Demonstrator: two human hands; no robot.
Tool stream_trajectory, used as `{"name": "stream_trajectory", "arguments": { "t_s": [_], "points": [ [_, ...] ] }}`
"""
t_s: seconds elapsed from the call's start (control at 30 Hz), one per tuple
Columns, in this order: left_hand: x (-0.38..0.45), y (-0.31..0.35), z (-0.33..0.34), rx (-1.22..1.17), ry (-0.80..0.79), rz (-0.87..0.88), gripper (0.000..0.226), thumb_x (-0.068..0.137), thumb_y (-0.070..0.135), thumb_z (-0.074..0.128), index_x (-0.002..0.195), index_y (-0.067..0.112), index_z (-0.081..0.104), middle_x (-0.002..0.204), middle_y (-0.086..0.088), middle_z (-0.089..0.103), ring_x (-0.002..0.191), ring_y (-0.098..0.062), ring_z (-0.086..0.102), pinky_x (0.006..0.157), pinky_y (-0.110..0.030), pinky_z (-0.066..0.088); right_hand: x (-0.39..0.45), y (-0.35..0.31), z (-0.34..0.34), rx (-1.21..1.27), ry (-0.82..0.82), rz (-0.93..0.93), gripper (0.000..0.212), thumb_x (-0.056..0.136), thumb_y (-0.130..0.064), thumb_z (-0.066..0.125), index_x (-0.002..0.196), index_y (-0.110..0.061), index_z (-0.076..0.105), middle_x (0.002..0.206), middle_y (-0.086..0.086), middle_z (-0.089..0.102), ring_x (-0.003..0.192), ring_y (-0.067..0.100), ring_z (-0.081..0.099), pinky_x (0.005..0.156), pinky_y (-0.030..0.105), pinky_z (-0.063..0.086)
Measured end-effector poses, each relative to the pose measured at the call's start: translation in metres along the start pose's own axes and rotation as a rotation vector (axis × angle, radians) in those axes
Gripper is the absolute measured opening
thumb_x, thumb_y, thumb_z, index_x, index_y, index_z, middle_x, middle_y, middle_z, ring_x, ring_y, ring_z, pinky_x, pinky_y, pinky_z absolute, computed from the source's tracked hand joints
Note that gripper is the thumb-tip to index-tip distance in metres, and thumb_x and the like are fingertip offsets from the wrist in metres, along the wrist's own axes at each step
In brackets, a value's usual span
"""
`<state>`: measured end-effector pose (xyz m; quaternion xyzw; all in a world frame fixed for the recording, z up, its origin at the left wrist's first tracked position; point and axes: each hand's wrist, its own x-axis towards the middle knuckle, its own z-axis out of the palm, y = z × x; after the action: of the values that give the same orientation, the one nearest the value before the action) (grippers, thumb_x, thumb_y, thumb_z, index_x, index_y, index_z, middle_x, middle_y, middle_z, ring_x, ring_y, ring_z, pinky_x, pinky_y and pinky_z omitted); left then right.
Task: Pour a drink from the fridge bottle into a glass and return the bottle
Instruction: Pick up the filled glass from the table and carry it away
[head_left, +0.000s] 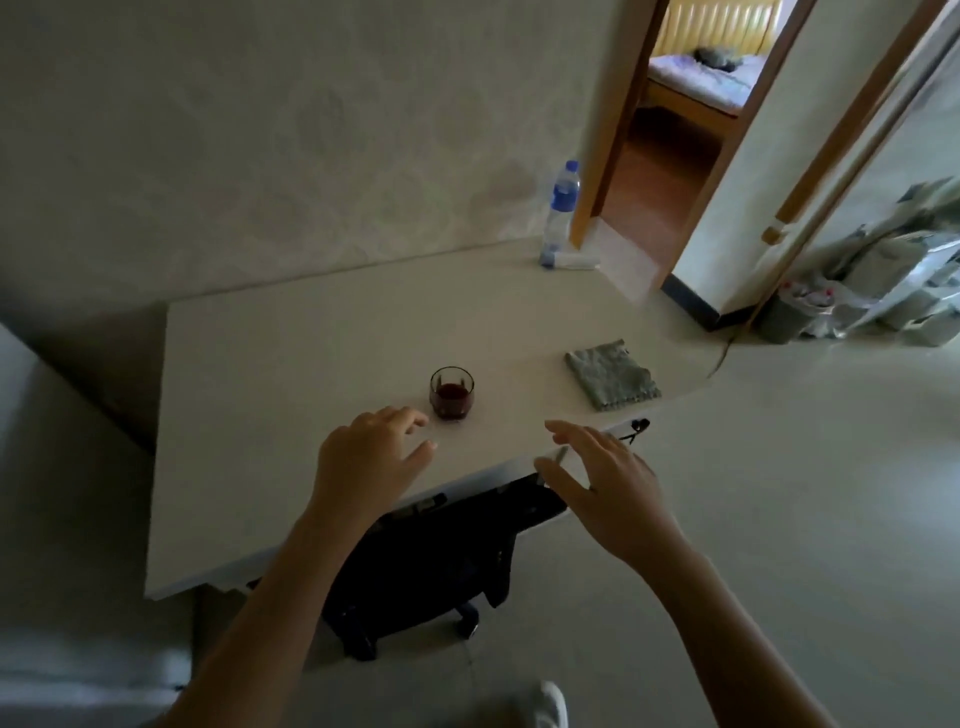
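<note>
A small clear glass (451, 392) with dark red drink in its lower part stands upright on the white table (291, 364), near the front edge. My left hand (370, 457) hovers just left of and in front of the glass, fingers relaxed, holding nothing. My right hand (597, 478) is spread over the table's front edge to the right of the glass, also holding nothing. No fridge bottle is in view.
A clear water bottle with a blue cap (561, 208) stands at the table's far right corner, a white tube lying at its foot. A grey-green cloth (613, 375) lies right of the glass. A dark chair (436, 566) is tucked under the table. An open doorway (670, 171) is behind.
</note>
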<state>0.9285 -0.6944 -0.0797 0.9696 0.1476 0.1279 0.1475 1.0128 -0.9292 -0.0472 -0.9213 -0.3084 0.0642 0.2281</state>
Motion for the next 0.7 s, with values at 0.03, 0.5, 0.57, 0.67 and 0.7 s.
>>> {"name": "stream_trajectory", "arguments": {
  "t_s": [0.03,0.5,0.57,0.67,0.7],
  "points": [
    [0.01,-0.001,0.006,0.009,-0.011,-0.042,0.033,0.089,0.043,0.051,0.116,0.025,0.06,0.107,0.008,0.066,0.092,-0.015,0.061,0.069,-0.03,0.05,0.019,0.007,0.003,-0.003,-0.021,-0.036,0.051,0.09,-0.056,0.039,0.135,-0.034,0.038,0.132,-0.011,0.052,0.12,0.01,0.047,0.097,0.032,0.039],
    [0.062,-0.003,0.068,-0.183,-0.063,-0.577,0.031,0.087,0.042,0.057,0.116,0.031,0.057,0.111,0.013,0.062,0.101,-0.01,0.057,0.08,-0.029,0.044,0.23,0.05,0.078,-0.093,-0.39,-0.427,0.061,0.086,-0.045,0.054,0.139,-0.026,0.03,0.143,-0.001,0.036,0.122,0.024,0.044,0.096,0.039,0.039],
    [0.062,-0.011,0.072,-0.207,-0.073,-0.612,0.033,0.087,0.042,0.057,0.118,0.031,0.055,0.113,0.013,0.061,0.102,-0.009,0.056,0.081,-0.03,0.045,0.247,0.048,0.093,-0.089,-0.442,-0.416,0.065,0.084,-0.043,0.058,0.139,-0.026,0.029,0.145,0.0,0.031,0.125,0.026,0.042,0.097,0.04,0.038],
    [0.065,-0.03,0.081,-0.227,-0.122,-0.646,0.036,0.088,0.043,0.055,0.122,0.032,0.052,0.116,0.013,0.059,0.103,-0.009,0.056,0.082,-0.032,0.047,0.268,0.048,0.114,-0.109,-0.524,-0.366,0.073,0.081,-0.045,0.06,0.142,-0.027,0.023,0.149,0.001,0.023,0.128,0.028,0.038,0.099,0.043,0.037],
    [0.067,-0.036,0.085,-0.237,-0.137,-0.656,0.037,0.088,0.043,0.055,0.123,0.032,0.051,0.116,0.013,0.058,0.104,-0.009,0.055,0.083,-0.033,0.047,0.273,0.048,0.122,-0.115,-0.545,-0.35,0.076,0.081,-0.047,0.061,0.142,-0.027,0.021,0.15,0.001,0.021,0.128,0.029,0.037,0.099,0.044,0.037]
  ]
}}
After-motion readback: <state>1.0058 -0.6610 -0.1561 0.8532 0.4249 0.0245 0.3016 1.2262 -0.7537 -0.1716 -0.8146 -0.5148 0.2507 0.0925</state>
